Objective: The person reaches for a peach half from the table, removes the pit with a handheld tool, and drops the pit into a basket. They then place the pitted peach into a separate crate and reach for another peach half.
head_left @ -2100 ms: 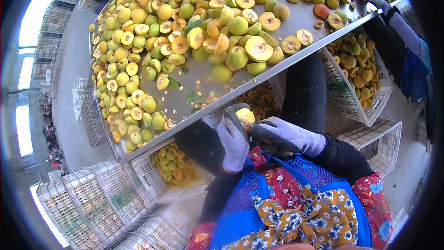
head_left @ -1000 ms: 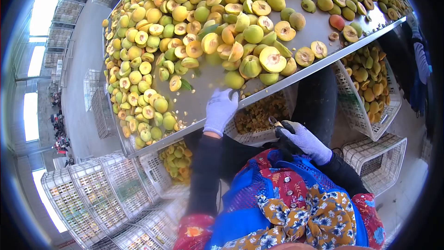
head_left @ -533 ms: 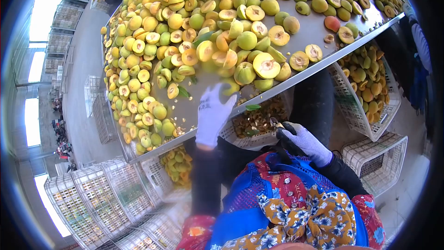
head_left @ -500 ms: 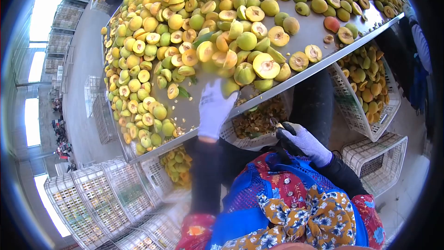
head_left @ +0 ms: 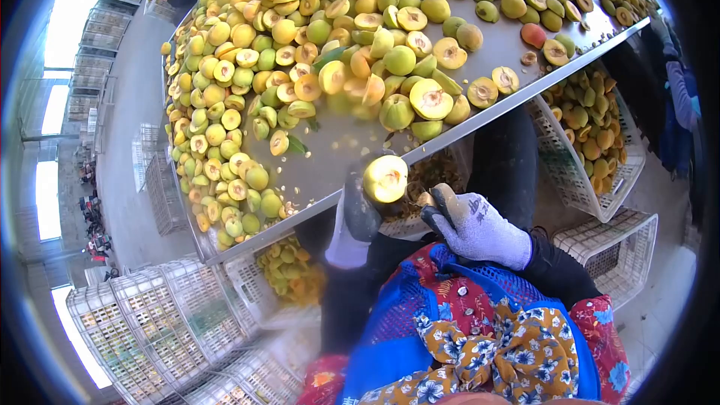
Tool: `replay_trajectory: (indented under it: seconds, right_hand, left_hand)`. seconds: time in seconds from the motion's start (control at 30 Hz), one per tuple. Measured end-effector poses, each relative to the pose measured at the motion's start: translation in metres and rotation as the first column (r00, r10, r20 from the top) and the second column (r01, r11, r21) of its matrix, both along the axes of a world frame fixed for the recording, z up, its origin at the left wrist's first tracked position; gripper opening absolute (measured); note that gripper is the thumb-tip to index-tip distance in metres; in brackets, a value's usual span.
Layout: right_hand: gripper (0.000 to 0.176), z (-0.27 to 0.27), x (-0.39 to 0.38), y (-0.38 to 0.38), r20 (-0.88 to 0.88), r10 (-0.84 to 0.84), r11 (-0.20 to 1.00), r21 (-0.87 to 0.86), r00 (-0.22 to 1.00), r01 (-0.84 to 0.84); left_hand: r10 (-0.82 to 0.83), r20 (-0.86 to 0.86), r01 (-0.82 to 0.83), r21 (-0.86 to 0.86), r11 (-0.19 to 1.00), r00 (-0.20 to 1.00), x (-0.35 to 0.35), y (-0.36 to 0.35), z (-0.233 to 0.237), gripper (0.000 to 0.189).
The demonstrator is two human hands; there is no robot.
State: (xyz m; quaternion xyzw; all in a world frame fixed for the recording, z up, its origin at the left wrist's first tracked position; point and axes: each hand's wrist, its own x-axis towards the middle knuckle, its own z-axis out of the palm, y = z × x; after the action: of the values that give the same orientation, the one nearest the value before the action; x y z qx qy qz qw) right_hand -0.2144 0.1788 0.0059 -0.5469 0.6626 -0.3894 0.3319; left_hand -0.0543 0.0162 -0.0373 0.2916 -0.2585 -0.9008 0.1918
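My left hand (head_left: 355, 217), in a pale glove with dark fingers, grips a peach half (head_left: 385, 178) with its pale yellow cut face turned up. It is just off the near edge of the metal table (head_left: 330, 146). Close to its right, my right hand (head_left: 484, 231), gloved alike, has its fingers closed around a small tool (head_left: 424, 199) with a light handle and what looks like a thin looped tip. The fingers hide part of that tool. Heaped across the table are whole and halved yellow-green peaches (head_left: 247, 97).
Under the table edge, a crate holds pits and scraps (head_left: 439, 171). A white crate (head_left: 555, 146) of fruit halves stands to the right, above another white crate (head_left: 615, 255). More crates (head_left: 157, 300) are at lower left. Other people's sleeves (head_left: 681, 90) show at right and top left.
My left hand has come back from the table toward my body, now with a peach half in it. My right hand has turned and moved slightly left toward that half.
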Motion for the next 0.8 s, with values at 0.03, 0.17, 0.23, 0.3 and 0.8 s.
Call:
replay_trajectory:
  seconds: [0.03, 0.17, 0.23, 0.3, 0.8]
  right_hand:
    - [0.029, 0.004, 0.002, -0.002, -0.01, 0.004, 1.0, -0.03, 1.0, -0.004]
    - [0.03, 0.006, 0.008, -0.004, -0.121, 0.048, 0.997, -0.05, 0.992, -0.055]
    - [0.029, 0.011, 0.009, -0.005, -0.176, 0.088, 0.996, -0.018, 0.98, -0.093]
    - [0.028, 0.012, 0.01, -0.007, -0.198, 0.123, 0.992, -0.006, 0.972, -0.126]
    - [0.027, 0.007, 0.013, -0.007, -0.148, 0.136, 0.991, 0.014, 0.98, -0.136]
  left_hand:
    - [0.002, 0.084, 0.005, -0.079, 0.997, 0.996, 0.0, 0.008, 0.001, 0.052]
    - [0.058, 0.294, 0.042, -0.321, 0.946, 0.954, -0.008, 0.034, 0.026, 0.043]
    - [0.07, 0.314, 0.018, -0.268, 0.963, 0.947, -0.003, 0.039, 0.028, 0.041]
    - [0.026, 0.211, 0.073, -0.45, 0.89, 0.977, 0.005, 0.039, 0.012, 0.039]
    - [0.061, -0.011, -0.062, -0.189, 0.98, 0.998, 0.025, 0.041, -0.004, 0.049]
